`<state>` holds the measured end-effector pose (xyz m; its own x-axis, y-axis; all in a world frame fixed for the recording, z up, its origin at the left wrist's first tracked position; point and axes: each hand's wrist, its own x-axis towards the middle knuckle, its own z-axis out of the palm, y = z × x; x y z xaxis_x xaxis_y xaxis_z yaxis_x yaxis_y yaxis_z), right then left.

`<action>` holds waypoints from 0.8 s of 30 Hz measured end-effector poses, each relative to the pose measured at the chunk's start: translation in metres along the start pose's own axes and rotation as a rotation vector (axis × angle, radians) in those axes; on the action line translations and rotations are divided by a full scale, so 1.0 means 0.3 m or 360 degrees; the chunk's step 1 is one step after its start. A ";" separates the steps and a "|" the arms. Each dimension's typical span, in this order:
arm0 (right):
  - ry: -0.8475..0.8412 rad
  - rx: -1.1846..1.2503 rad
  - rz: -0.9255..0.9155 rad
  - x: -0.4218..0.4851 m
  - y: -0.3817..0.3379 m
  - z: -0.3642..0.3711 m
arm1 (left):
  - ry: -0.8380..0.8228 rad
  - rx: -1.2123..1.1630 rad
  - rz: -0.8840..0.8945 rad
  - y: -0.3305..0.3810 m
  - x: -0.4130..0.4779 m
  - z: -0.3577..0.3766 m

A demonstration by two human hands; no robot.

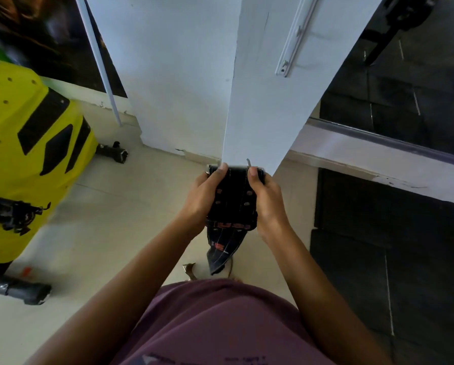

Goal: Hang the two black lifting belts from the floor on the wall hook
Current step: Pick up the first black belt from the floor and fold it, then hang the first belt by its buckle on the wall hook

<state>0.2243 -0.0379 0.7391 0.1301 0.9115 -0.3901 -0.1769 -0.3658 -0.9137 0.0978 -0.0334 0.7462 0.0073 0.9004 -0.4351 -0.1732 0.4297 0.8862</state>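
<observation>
A black lifting belt (233,198) with rows of holes and red lettering is held up against the white wall pillar (260,101). My left hand (202,198) grips its left edge and my right hand (268,201) grips its right edge. A thin metal hook (248,162) pokes out of the wall just above the belt's top edge, between my thumbs. Black belt material (222,251) with red print hangs down below my hands; I cannot tell whether it is a second belt or the tail of the same one.
A large yellow machine housing (23,154) stands at the left on black feet (23,292). A white conduit (99,61) leans along the left wall. Dark floor tiles (405,259) and a white sill lie at the right. A small scrap (189,268) lies on the pale floor.
</observation>
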 end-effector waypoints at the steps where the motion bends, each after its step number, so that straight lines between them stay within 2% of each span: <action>1: -0.0010 0.0064 0.0002 0.000 -0.008 -0.002 | 0.0033 -0.0057 -0.0002 0.008 0.002 0.004; 4: -0.0043 0.0239 -0.0039 0.003 -0.057 -0.002 | 0.0110 -0.0250 0.0051 0.043 -0.001 0.032; 7: -0.0042 0.0232 -0.0136 0.009 -0.123 0.015 | 0.0106 -0.0437 0.0161 0.102 0.013 0.064; 14: 0.0078 0.0191 -0.0381 0.061 -0.325 0.045 | 0.0100 -0.0311 0.0480 0.296 0.060 0.133; 24: 0.0154 0.0135 -0.1034 0.138 -0.876 0.033 | -0.0239 -0.0318 0.0986 0.822 0.096 0.341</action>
<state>0.2665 0.0979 0.9644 0.3228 0.9192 0.2255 -0.1084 0.2726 -0.9560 0.1560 0.1054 0.9685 -0.0174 0.9826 0.1848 -0.3685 -0.1781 0.9124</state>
